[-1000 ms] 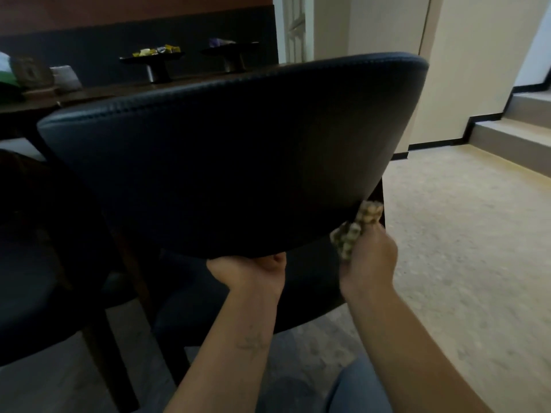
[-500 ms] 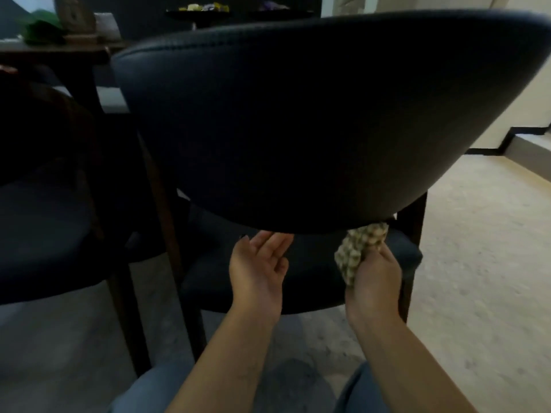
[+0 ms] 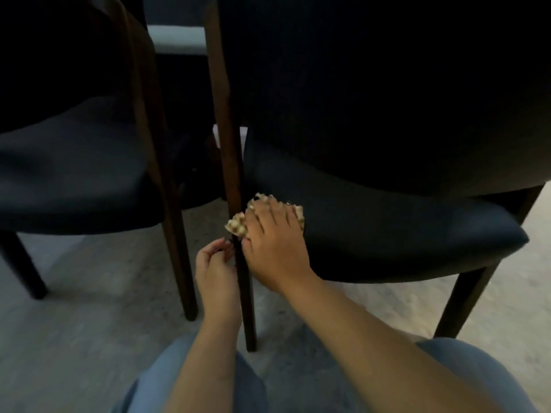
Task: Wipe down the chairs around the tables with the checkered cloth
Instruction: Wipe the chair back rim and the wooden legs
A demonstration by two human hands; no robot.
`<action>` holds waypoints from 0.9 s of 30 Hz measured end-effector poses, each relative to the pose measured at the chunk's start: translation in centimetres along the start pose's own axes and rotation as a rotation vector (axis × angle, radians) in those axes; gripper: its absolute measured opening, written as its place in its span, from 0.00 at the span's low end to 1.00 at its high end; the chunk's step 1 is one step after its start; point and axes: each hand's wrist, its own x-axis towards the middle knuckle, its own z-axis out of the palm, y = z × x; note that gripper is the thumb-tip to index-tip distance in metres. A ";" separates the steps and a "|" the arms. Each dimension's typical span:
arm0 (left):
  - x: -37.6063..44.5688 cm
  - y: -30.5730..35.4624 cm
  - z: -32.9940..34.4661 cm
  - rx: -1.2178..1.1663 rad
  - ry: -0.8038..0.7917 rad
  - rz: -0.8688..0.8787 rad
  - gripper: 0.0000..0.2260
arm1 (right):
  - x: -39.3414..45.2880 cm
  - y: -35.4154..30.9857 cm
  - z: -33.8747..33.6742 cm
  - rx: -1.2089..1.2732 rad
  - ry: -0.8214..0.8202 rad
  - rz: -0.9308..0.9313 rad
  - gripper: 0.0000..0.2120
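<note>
A dark padded chair (image 3: pixel 387 222) fills the right half of the view, its curved backrest above and its seat below. My right hand (image 3: pixel 274 242) lies on the checkered cloth (image 3: pixel 238 226) with spread fingers and presses it on the seat's rear left corner, against the chair's brown wooden back leg (image 3: pixel 232 174). My left hand (image 3: pixel 216 263) is just left of that leg, its curled fingertips touching the wood below the cloth. Most of the cloth is hidden under my right hand.
A second dark chair (image 3: pixel 74 180) stands close on the left, its wooden legs (image 3: pixel 176 234) a short way from my left hand. My knees in blue trousers (image 3: pixel 179 377) are at the bottom. Pale speckled floor (image 3: pixel 89 308) lies beneath both chairs.
My view dropped from the backrest to the seat. My right hand carried the cloth from the backrest's lower edge down to the seat's rear left corner. My left hand left the backrest for the leg.
</note>
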 end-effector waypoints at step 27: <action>-1.7 -2.9 1.2 -0.315 -0.445 -0.561 0.20 | -9.6 8.5 -2.7 -0.406 -0.052 -0.767 0.08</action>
